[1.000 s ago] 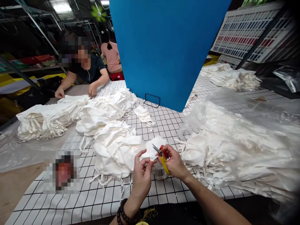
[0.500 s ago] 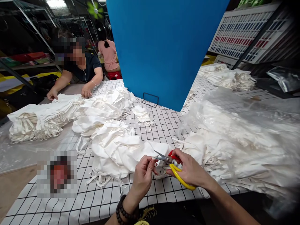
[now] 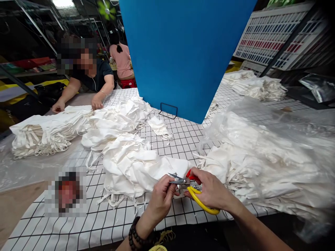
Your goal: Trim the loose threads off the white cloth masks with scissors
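1. The white fabric piece (image 3: 171,166) lay on the gridded tablecloth (image 3: 104,223) at the near edge of the loose pile (image 3: 128,164), within easy reach.
2. The left hand (image 3: 161,200) pinched its edge taut for the blades.
3. The right hand (image 3: 210,190) gripped the yellow-handled thread snips (image 3: 192,188), their blades nearly closed beside the left fingertips.
4. A plastic-covered stack (image 3: 261,160) sat to the right.

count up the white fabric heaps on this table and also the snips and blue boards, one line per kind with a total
White fabric heaps: 4 (stack by the co-worker, middle heap, bagged heap, far heap)
Snips: 1, in the right hand, at the left hand
Blue boards: 1
Total: 6
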Motion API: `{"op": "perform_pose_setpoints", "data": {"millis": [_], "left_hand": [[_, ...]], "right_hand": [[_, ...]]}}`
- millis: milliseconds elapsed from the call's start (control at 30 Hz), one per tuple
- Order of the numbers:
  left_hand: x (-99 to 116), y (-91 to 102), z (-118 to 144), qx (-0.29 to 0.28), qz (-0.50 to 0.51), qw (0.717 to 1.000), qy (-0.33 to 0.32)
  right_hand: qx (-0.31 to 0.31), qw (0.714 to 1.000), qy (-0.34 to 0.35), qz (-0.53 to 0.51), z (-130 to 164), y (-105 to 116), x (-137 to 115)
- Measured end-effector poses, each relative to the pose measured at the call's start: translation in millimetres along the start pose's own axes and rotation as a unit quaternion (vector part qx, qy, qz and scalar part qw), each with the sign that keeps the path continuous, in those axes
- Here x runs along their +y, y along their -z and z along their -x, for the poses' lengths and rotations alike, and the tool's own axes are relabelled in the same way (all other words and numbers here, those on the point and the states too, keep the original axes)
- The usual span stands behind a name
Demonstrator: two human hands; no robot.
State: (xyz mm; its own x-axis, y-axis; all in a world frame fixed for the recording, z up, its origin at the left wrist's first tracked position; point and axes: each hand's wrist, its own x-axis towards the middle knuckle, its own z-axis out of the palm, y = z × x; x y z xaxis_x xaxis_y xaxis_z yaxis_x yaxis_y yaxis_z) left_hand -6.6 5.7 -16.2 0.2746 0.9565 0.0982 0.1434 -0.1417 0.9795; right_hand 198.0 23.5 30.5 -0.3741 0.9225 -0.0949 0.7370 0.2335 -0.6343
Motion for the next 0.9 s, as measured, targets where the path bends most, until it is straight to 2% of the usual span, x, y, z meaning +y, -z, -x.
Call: {"op": "perform_pose_setpoints", "data": {"millis": [333,533,733,833,900], "left_hand": [[4.8,-0.6,1.3,-0.017,0.022,1.000,0.010],[5.8,3.5,1.0,-0.036,0.027,0.999,0.018],[10.2,6.3,-0.8,-0.050,0.035,0.998,0.022],[8.5,2.6,-0.3,-0.046,0.039,0.997,0.043],[6.4,2.5,-2.2,-0.034,0.030,0.998,0.044]], "right_hand": [[0.019,0.998,-0.010,0.056,3.0,-2.7,6.3],[0.012,0.999,0.014,0.051,4.0,0.5,4.6],[0.037,0.998,0.014,0.055,2.3,-10.7,12.4],[0.045,0.999,0.005,0.020,2.7,-17.1,19.0],[0.043,0.998,-0.012,-0.047,3.5,-18.2,25.4]]}}
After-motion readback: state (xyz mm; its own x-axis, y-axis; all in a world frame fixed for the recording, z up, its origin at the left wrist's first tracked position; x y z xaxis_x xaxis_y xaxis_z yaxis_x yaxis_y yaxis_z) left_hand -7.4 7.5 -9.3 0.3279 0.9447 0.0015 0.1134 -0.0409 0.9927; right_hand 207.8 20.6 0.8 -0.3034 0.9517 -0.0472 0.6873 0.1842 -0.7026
